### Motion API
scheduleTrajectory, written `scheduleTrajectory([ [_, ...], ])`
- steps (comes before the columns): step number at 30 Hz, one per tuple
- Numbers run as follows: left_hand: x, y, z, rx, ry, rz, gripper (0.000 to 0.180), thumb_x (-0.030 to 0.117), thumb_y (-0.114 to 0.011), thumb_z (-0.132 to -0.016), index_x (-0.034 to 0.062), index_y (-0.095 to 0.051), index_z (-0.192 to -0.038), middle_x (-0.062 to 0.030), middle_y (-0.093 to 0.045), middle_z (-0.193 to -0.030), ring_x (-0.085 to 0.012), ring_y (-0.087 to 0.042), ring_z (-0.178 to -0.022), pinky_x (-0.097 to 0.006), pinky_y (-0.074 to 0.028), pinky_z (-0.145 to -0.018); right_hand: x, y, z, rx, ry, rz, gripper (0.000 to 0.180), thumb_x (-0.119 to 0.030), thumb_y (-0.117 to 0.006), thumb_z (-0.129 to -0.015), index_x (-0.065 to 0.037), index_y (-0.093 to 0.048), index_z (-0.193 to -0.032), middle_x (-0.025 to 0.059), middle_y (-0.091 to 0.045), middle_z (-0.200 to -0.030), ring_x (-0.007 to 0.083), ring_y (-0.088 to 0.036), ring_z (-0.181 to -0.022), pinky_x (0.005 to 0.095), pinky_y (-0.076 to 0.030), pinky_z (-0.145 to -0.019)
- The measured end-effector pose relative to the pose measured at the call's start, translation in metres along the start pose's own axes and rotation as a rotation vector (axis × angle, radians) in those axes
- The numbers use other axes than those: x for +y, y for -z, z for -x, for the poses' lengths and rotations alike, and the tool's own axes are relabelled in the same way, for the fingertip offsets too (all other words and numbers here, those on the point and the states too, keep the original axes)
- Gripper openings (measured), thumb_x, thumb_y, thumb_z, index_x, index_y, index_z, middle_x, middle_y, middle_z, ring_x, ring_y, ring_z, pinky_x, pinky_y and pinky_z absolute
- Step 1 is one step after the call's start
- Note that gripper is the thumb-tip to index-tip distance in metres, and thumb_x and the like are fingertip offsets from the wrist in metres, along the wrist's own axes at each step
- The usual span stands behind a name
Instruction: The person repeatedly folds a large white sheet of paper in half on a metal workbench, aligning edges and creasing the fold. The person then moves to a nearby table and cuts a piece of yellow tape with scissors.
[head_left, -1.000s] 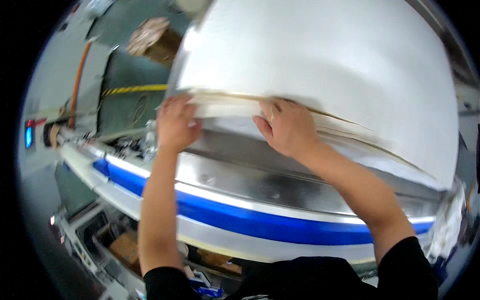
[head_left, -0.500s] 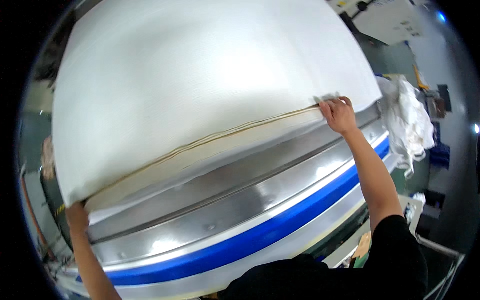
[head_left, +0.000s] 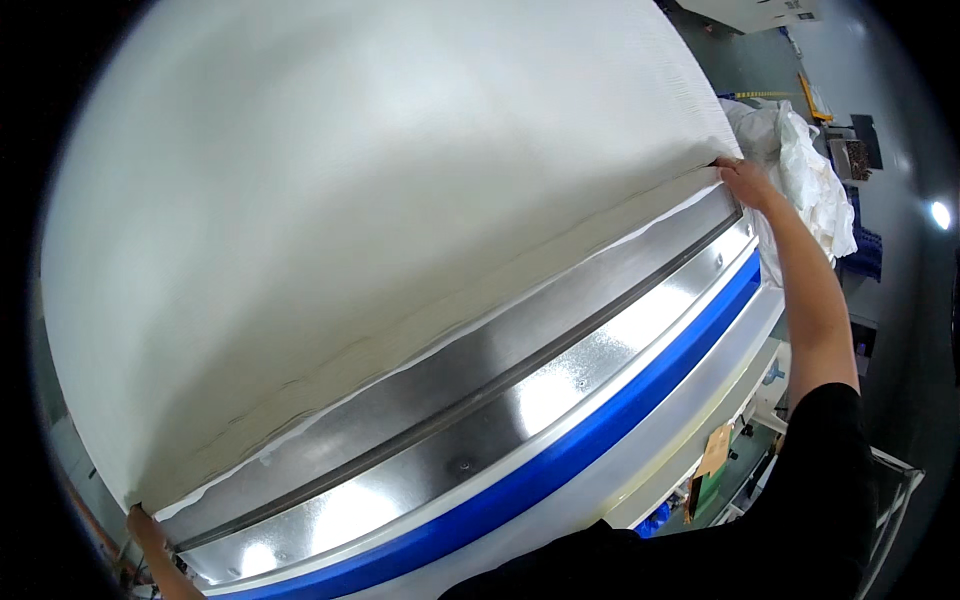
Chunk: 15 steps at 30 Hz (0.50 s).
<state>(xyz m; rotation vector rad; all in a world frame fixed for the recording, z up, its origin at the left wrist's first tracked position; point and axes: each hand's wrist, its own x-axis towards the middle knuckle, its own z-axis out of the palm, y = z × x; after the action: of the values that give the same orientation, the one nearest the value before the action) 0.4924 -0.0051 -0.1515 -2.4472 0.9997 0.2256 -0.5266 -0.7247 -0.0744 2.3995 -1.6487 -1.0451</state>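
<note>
A wide stack of thin white sheets [head_left: 380,180], cloth or paper, spreads across most of the head view, with its layered cream edge [head_left: 400,340] running along the near side. At the near left corner of the stack, my left hand [head_left: 147,528] is closed on the edge, its fingers partly hidden. My right hand [head_left: 748,185] grips the right end of that same edge, fingertips tucked against the sheets. Between my hands the near edge lies in a fairly straight line over a grey metal surface [head_left: 480,350].
A shiny metal strip [head_left: 450,455] and a blue band [head_left: 560,455] form the near side of the machine table. Crumpled white fabric [head_left: 805,185] heaps beyond my right hand. At the lower right are a brown piece of card [head_left: 713,452] and a white metal frame [head_left: 905,490].
My hands have spread farther apart, the left toward the lower left and the right up and right. The near edge, bunched in a ridge before, now lies flatter and straighter.
</note>
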Motion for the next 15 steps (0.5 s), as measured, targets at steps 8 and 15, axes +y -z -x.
scheduleTrajectory([
  [8,-0.011,0.014,0.017,-0.070,-0.105,-0.273,0.028,0.007,-0.048,-0.090,0.0067,-0.061,-0.114,-0.0156,-0.063,-0.110,-0.0364,-0.057,-0.101,-0.044,-0.044,-0.091,0.008,-0.029,-0.001,0.199,-0.040,0.026,0.045,-0.008,-0.059,-0.083,-0.016,-0.058,-0.128,0.0107,-0.062,-0.123,0.0313,-0.060,-0.110,0.0406,-0.048,-0.093],
  [15,0.051,0.129,0.053,-0.108,-0.015,-0.293,0.038,0.004,-0.048,-0.086,0.0202,-0.065,-0.116,-0.0104,-0.066,-0.113,-0.0345,-0.058,-0.104,-0.045,-0.047,-0.091,0.079,0.010,0.023,0.229,0.051,-0.102,0.050,0.001,-0.054,-0.080,-0.011,-0.055,-0.128,0.0181,-0.062,-0.120,0.0336,-0.059,-0.111,0.0411,-0.046,-0.094],
])
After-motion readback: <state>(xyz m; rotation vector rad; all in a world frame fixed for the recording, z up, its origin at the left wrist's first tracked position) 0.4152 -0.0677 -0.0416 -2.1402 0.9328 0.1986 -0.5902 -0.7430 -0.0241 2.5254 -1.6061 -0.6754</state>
